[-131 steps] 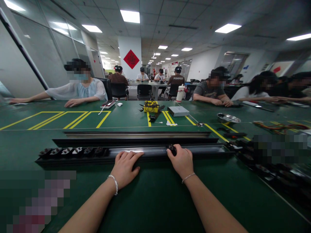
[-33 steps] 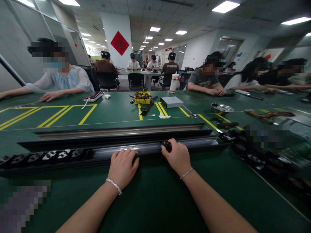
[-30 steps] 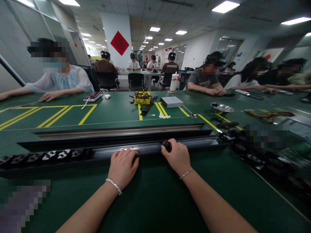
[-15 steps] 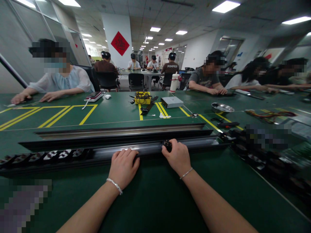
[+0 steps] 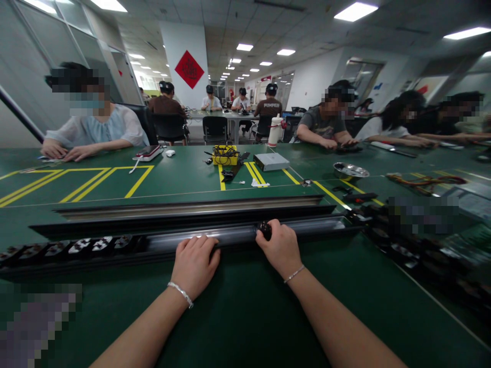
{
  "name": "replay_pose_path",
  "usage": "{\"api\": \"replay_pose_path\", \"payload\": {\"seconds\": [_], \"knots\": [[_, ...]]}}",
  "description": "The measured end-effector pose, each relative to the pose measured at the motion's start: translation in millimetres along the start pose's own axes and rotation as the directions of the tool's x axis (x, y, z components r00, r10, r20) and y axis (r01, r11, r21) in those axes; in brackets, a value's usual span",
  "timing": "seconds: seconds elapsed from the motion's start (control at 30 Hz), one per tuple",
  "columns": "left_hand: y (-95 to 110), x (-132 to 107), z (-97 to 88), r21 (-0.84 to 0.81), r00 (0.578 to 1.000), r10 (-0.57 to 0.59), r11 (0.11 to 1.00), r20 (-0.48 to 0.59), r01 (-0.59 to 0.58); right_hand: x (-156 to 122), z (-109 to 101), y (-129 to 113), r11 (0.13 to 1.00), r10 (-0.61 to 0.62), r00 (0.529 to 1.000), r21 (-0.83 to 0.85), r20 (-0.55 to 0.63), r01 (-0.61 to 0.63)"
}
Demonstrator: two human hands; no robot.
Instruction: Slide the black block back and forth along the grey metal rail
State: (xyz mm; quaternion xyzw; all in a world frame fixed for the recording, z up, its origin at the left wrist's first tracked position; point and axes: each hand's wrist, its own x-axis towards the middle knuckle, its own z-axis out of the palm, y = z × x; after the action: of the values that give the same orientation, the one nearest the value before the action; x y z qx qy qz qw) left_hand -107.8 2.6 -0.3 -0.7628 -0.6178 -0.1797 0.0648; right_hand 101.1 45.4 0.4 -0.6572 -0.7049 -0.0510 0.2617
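A long black channel rail (image 5: 318, 225) lies across the green table (image 5: 245, 317) in front of me. My left hand (image 5: 195, 265) rests on its near edge, fingers stretched flat over the rail. My right hand (image 5: 282, 248) is closed, pinching a small black round part (image 5: 264, 229) inside the channel. Several black and white parts (image 5: 84, 246) sit in a row in the rail's left end. A second long rail (image 5: 184, 209) lies just behind the first.
More black parts (image 5: 402, 250) lie at the right. Farther back are a yellow cable box (image 5: 224, 154), a grey box (image 5: 270, 161), a metal bowl (image 5: 351, 170) and a phone (image 5: 146, 151). Several people sit at the table's far side.
My hands and the rail have hardly moved over the last second. The person at far left has drawn both hands closer together.
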Motion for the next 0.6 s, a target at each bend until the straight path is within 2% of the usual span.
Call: {"api": "replay_pose_path", "payload": {"seconds": [0.6], "knots": [[0.5, 0.4, -0.2, 0.013, 1.0, 0.011, 1.0, -0.017, -0.011, -0.6, -0.8, -0.7, 1.0, 0.001, 1.0, -0.018, -0.028, -0.002]]}}
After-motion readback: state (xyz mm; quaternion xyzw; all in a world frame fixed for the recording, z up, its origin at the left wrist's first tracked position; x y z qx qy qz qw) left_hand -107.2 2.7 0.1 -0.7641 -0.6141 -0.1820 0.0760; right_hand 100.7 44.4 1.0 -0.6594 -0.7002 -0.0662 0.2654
